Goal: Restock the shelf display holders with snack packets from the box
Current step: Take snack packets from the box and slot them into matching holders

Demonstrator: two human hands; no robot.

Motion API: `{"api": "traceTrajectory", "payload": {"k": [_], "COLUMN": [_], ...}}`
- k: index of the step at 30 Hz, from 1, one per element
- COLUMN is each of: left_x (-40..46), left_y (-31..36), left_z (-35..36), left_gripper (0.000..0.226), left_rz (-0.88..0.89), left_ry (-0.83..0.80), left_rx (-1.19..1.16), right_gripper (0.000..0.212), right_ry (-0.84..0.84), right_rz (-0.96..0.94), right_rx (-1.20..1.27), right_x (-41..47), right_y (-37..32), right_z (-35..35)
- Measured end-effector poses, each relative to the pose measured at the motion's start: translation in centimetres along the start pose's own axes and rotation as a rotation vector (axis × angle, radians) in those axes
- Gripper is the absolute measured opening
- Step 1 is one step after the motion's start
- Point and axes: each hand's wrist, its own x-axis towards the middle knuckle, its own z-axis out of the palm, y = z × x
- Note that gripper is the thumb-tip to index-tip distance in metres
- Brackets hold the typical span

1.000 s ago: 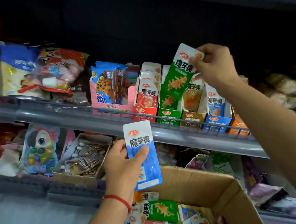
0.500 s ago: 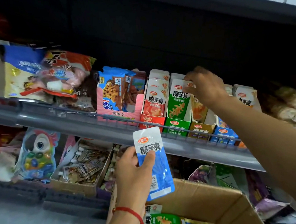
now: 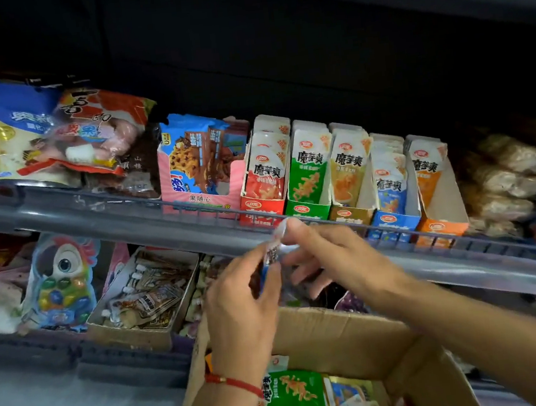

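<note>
Both hands meet just in front of the shelf rail [image 3: 196, 230], above the box [image 3: 356, 335]. The left hand [image 3: 244, 307] has its fingers clamped on a blurred blue packet [image 3: 270, 255]; the right hand [image 3: 335, 255] pinches its top edge. Risk: during the handover the packet may slip back into the box, or catch the rail on its way to the blue holder [image 3: 394, 222].

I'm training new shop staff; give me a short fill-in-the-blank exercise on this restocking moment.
1. Both hands meet on one packet, just below the ____ holder.
2. The holder at the right end of the row is ____.
3. The left hand wears a ____ string at the wrist.
4. The cardboard box sits ____ the shelf rail.

Answers: green; orange; red; below
</note>
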Motion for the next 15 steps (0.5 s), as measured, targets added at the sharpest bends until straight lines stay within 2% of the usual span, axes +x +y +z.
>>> {"api": "traceTrajectory", "payload": {"k": [1,3,5,7,9,12,13,15], "left_x": [-0.4,-1.3,-2.0,-2.5,-2.7,-2.7,-2.7,-2.7], "left_y": [0.2,0.5,0.7,0.9,1.0,1.4,1.7,2.4], "left_z": [0.2,0.8,1.2,1.1,0.9,0.6,0.5,0.2], "left_gripper": [0.035,0.045,0.049,0.052,0.052,0.055,0.056,0.056], "left_rz": [0.101,0.235,0.263,0.265,0.226,0.124,0.095,0.067], "left_ry": [-0.058,-0.193,-0.303,-0.350,-0.350,-0.330,-0.335,-0.361], "left_rx": [0.075,0.146,0.148,0.150,0.147,0.174,0.182,0.211], "right_gripper": [0.059,0.042,0.016,0.006,0.003,0.003,0.001,0.012], "right_ry": [-0.028,0.024,0.108,0.196,0.316,0.583,0.668,0.780], "right_rz": [0.056,0.066,0.039,-0.026,-0.119,-0.263,-0.287,-0.287], "right_rx": [0.117,0.154,0.029,-0.158,-0.346,-0.582,-0.622,-0.658], "right_x": [-1.0,-2.1,-2.7,-3.1,-3.4,-2.8,-2.3,-1.0], "right_y": [0.6,1.8,2.9,3.3,2.6,0.2,-0.4,-1.1], "right_z": [0.2,-0.4,-2.1,-5.0,-9.0,-14.9,-16.6,-19.1]}}
